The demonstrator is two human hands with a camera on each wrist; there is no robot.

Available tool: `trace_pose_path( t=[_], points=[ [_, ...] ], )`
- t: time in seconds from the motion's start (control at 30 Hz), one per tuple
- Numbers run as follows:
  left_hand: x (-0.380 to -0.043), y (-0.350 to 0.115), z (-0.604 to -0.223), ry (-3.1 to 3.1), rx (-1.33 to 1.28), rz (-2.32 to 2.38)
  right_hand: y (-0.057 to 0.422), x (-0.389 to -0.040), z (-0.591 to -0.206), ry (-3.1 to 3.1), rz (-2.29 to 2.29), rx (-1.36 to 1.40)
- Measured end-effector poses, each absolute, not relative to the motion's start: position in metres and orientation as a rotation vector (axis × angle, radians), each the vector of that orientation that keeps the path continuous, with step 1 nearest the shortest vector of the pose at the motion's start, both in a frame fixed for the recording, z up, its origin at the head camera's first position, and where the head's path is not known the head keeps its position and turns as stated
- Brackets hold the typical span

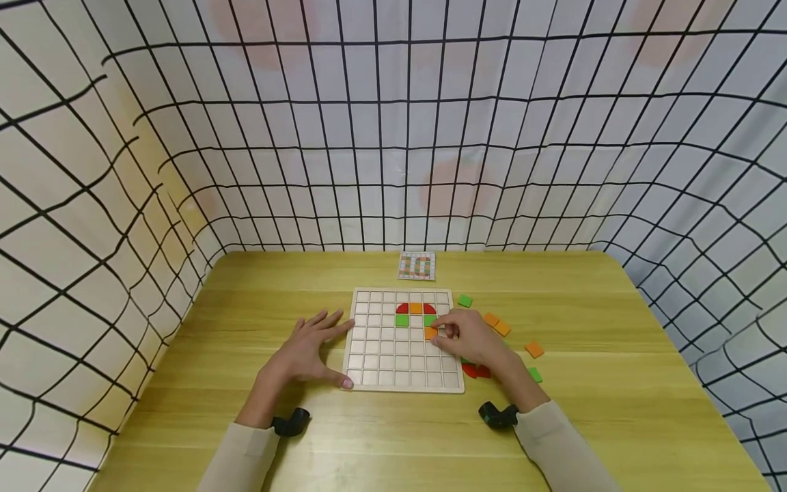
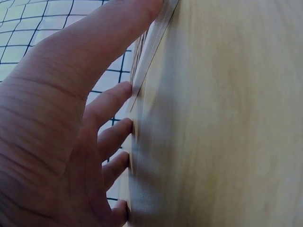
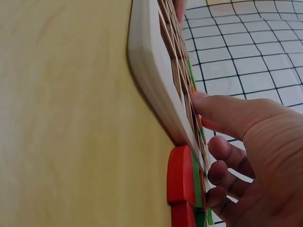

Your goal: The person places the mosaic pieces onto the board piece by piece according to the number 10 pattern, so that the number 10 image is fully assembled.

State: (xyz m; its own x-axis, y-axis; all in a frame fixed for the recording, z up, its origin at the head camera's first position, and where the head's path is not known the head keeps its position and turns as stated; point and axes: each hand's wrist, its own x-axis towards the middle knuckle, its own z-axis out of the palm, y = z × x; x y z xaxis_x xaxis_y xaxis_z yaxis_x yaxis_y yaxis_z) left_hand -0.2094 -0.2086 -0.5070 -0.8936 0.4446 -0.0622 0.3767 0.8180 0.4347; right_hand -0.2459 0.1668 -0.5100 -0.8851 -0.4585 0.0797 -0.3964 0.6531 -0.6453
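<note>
A pale wooden grid board (image 1: 381, 359) lies on the table with red, orange and green tiles in some of its cells. My left hand (image 1: 307, 352) is spread at the board's left side, thumb at the near corner and forefinger at the edge. In the left wrist view, the other fingertips (image 2: 124, 161) rest on the tabletop. My right hand (image 1: 470, 335) reaches over the board's right edge. Its thumb and forefinger pinch an orange square tile (image 1: 430, 333) at a cell just below a green tile (image 1: 429, 320). The right wrist view shows the thumb (image 3: 201, 100) low against the grid.
Loose orange tiles (image 1: 534, 349) and green tiles (image 1: 464, 301) lie right of the board. Red pieces (image 3: 181, 175) sit against its near right side, partly under the right hand. A small pattern card (image 1: 417, 266) lies behind the board. Black netting (image 1: 378, 147) surrounds the table.
</note>
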Motion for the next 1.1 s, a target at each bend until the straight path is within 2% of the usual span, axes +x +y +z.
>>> trace_pose_path(
  t=[0.47, 0.87, 1.1],
  points=[
    [-0.211, -0.208, -0.507, 2.84, 0.651, 0.629, 0.191, -0.25, -0.506, 2.825, -1.171, -0.563],
    [-0.21, -0.208, -0.508, 2.842, 0.644, 0.629, 0.258, -0.244, -0.505, 2.969, -1.08, -0.376],
    [-0.21, -0.208, -0.508, 2.847, 0.651, 0.635, 0.288, -0.24, -0.508, 3.054, -0.986, -0.356]
  ],
)
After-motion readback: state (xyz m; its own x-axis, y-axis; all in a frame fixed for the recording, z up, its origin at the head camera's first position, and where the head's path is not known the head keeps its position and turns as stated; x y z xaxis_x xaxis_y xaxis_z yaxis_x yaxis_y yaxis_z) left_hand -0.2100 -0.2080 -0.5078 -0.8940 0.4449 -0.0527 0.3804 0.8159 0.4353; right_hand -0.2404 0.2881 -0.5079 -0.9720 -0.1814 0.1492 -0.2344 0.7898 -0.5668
